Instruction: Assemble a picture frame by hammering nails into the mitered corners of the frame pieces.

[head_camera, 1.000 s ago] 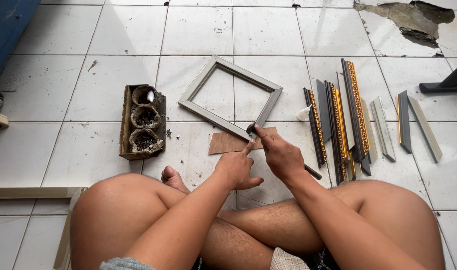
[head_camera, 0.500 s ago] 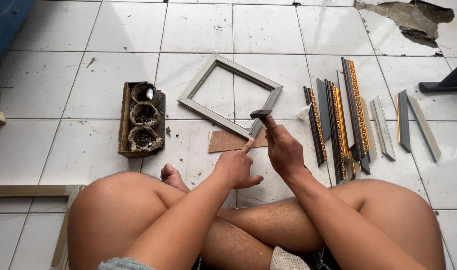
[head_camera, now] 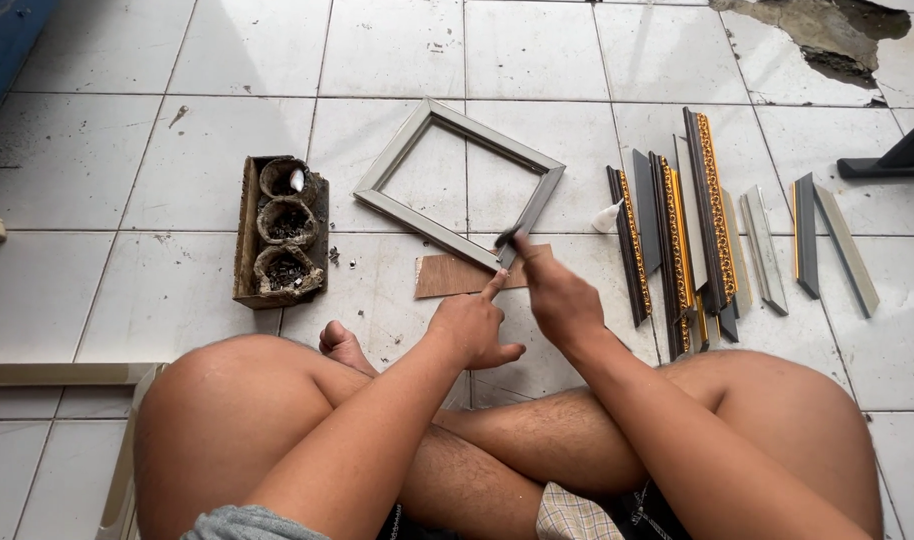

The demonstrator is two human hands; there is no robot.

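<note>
I sit cross-legged on a tiled floor. A grey rectangular picture frame (head_camera: 427, 228) lies flat in front of me, its near right corner resting on a brown card piece (head_camera: 449, 277). My left hand (head_camera: 472, 328) rests by that corner, index finger stretched out to it, thumb apart. My right hand (head_camera: 559, 292) is closed around a dark tool (head_camera: 509, 240), blurred in motion just above the same corner.
A wooden tray (head_camera: 245, 235) with three cups of small nails stands to the left. Gold-trimmed and grey moulding strips (head_camera: 677, 235) lie in a row on the right, with a black stand foot (head_camera: 902, 155) beyond. A loose moulding piece (head_camera: 67, 373) lies at my left knee.
My right hand has lifted slightly off the frame's corner and the tool now swings above it. My left hand has stayed in place.
</note>
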